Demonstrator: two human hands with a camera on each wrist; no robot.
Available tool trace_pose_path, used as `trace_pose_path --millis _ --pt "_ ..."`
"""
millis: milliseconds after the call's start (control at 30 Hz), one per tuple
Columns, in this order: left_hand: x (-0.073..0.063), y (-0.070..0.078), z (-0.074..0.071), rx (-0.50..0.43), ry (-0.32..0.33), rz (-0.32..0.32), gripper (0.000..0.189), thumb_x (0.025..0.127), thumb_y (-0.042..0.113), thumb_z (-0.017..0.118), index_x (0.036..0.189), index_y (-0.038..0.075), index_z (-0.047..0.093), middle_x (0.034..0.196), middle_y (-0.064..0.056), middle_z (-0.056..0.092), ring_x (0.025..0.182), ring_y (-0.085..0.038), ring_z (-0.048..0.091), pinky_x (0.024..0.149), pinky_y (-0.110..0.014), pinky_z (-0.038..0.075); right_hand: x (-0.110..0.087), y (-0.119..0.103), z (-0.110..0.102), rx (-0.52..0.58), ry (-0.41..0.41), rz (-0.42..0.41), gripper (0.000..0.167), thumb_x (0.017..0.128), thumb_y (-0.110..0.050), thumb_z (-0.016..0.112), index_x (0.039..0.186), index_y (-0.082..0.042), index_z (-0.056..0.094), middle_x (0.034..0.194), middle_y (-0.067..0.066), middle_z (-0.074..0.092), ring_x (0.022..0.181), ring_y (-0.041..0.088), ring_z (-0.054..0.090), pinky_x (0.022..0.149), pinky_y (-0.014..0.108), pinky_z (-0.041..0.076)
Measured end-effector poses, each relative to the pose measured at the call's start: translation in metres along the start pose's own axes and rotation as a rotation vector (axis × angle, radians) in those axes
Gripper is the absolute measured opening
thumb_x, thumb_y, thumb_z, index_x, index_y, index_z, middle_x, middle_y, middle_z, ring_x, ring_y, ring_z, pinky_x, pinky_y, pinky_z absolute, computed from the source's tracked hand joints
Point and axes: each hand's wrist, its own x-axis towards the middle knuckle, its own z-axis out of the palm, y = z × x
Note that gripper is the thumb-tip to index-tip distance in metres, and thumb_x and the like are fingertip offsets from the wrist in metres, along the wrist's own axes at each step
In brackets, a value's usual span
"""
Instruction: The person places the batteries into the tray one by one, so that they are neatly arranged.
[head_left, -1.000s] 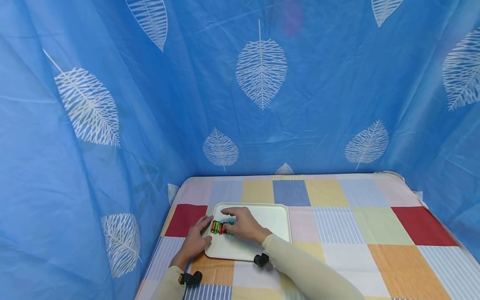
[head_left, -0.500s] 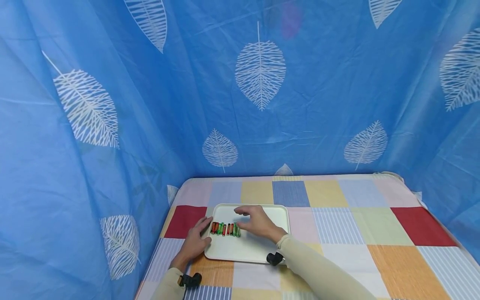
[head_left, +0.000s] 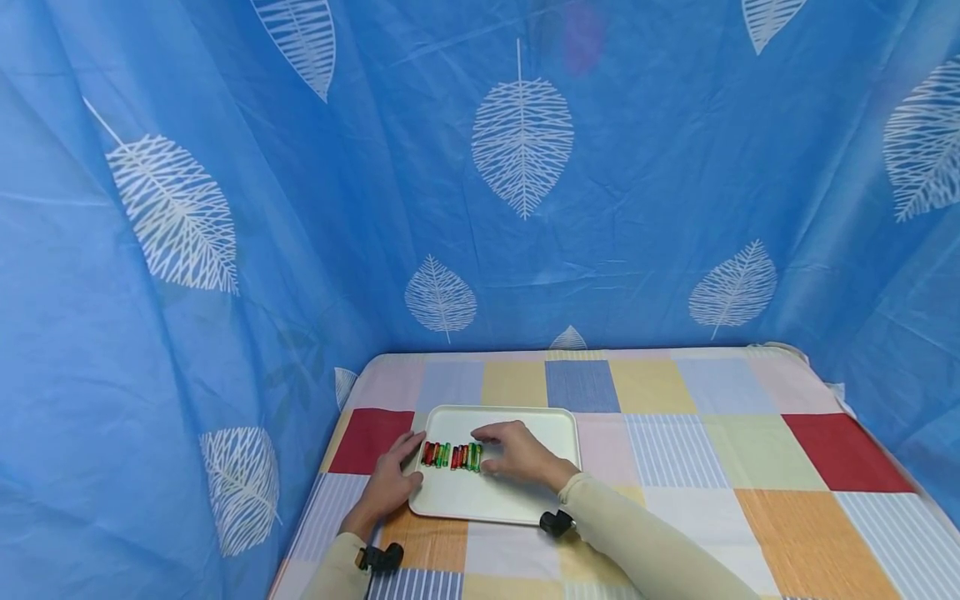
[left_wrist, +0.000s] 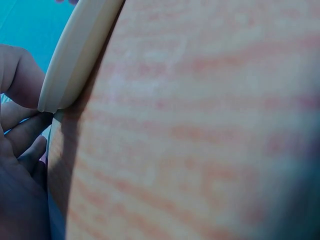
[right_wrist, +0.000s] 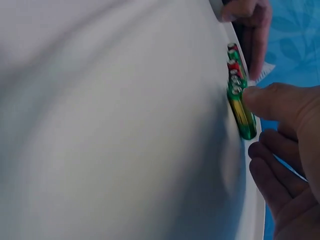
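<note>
A pale, shallow tray (head_left: 517,504) lies on the checked cloth. On its left half are several red and green batteries, side by side in two clusters: the left batteries (head_left: 436,454) and the right batteries (head_left: 466,457). My left hand (head_left: 386,487) rests against the tray's left edge, fingers spread; the left wrist view has its thumb (left_wrist: 25,75) at the rim. Beside the right cluster is my right hand (head_left: 521,454), thumb and forefinger apart. In the right wrist view, its thumb (right_wrist: 272,100) is at the end green battery (right_wrist: 242,116); whether it presses is unclear.
A patchwork tablecloth (head_left: 675,450) covers the table and runs on to the right of the tray. A blue curtain with white leaves (head_left: 622,208) hangs behind and along the left side. Each wrist wears a small black camera (head_left: 386,558).
My right hand has drawn back to the right from over the batteries, uncovering them. The batteries now stand in two clusters with a clearer gap. My left hand stays put.
</note>
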Motion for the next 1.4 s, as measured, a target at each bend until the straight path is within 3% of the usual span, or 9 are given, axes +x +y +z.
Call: trace_pose_path --millis 233,1000,1400 --pt "0.001 0.000 -0.001 0.005 -0.007 0.011 0.076 0.087 -0.001 0.072 0.160 0.009 0.057 0.172 -0.026 0.041 0.159 -0.053 0.036 0.127 -0.073 0.033 0.004 -0.008 0.007 -0.053 -0.016 -0.034 0.054 0.085 -0.009 0.087 0.137 -0.002 0.074 0.132 0.011 0.079 0.125 0.027 0.075 0.112 0.041 0.059" --pt "0.002 0.000 -0.001 -0.003 -0.006 -0.008 0.076 0.087 0.000 0.073 0.160 0.010 0.056 0.172 -0.025 0.040 0.159 -0.054 0.035 0.127 -0.075 0.032 0.009 -0.016 0.010 -0.087 -0.025 0.034 0.054 0.087 -0.015 0.088 0.139 -0.005 0.074 0.133 0.007 0.079 0.127 0.024 0.074 0.113 0.039 0.058" --pt "0.002 -0.001 -0.003 -0.001 -0.006 0.008 0.076 0.087 0.000 0.073 0.160 0.010 0.057 0.172 -0.025 0.041 0.159 -0.055 0.035 0.127 -0.076 0.030 0.009 -0.015 0.011 -0.092 -0.013 0.015 0.054 0.087 -0.012 0.085 0.139 -0.003 0.074 0.133 0.009 0.079 0.127 0.025 0.074 0.112 0.039 0.059"
